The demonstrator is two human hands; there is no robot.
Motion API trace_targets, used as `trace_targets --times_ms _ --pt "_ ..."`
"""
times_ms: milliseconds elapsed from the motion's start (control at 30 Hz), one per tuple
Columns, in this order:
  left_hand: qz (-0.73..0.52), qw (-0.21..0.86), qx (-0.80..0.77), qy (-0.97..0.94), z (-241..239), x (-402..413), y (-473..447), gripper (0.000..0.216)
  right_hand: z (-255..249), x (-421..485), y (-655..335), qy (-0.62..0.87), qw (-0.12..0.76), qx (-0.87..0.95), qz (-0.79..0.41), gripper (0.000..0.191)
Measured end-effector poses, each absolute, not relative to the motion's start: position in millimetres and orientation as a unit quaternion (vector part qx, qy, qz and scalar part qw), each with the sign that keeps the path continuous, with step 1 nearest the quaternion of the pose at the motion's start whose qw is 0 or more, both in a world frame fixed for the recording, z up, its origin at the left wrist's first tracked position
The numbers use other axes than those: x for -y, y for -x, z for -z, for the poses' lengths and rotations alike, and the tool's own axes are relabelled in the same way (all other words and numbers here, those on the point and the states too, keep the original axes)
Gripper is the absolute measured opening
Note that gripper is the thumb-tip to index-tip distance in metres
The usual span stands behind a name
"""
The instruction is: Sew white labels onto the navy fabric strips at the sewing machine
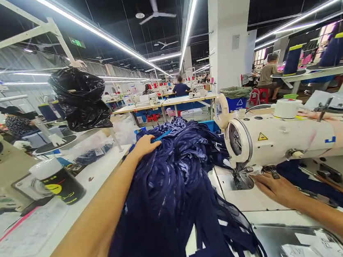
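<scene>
Left hand [145, 146] is resting against the far left side of the navy fabric pile [168, 182], thumb extending rightward; whether its fingers are closing on cloth cannot be told. Right hand [279, 189] is lying beneath the arm of the sewing machine [286, 132], its fingers pointing toward the presser foot [237, 180]; its fingertips are partly hidden, so its grip cannot be told.

The fabric pile is lying between the right edge of the left worktop [96, 186] and the machine bed [228, 190]. Its long axis is running from near to far; loose strips [205, 219] at its near right side are trailing toward the near edge. The machine's long axis is running left to right, its handwheel-like disc [239, 140] facing left.

Farther out, a blue bin [211, 125] is showing behind the pile. On the left worktop, a black bottle [65, 185] is standing beyond printed papers [32, 237].
</scene>
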State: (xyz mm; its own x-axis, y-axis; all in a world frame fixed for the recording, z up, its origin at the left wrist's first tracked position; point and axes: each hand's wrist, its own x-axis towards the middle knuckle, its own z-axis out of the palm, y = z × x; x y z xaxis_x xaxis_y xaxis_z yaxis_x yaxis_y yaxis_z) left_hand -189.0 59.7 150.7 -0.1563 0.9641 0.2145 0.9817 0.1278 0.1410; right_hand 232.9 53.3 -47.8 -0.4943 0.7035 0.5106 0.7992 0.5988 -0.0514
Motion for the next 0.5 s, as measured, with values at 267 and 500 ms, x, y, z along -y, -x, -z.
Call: trace_targets --times_ms 267,500 --pt "0.074 0.109 0.775 0.618 -119 -65 176 0.066 40 -50 -231 0.443 0.222 0.862 0.105 0.042" --pt "0.062 0.229 0.733 0.638 -104 20 147 0.040 47 -51 -235 0.456 0.211 0.857 0.115 0.045"
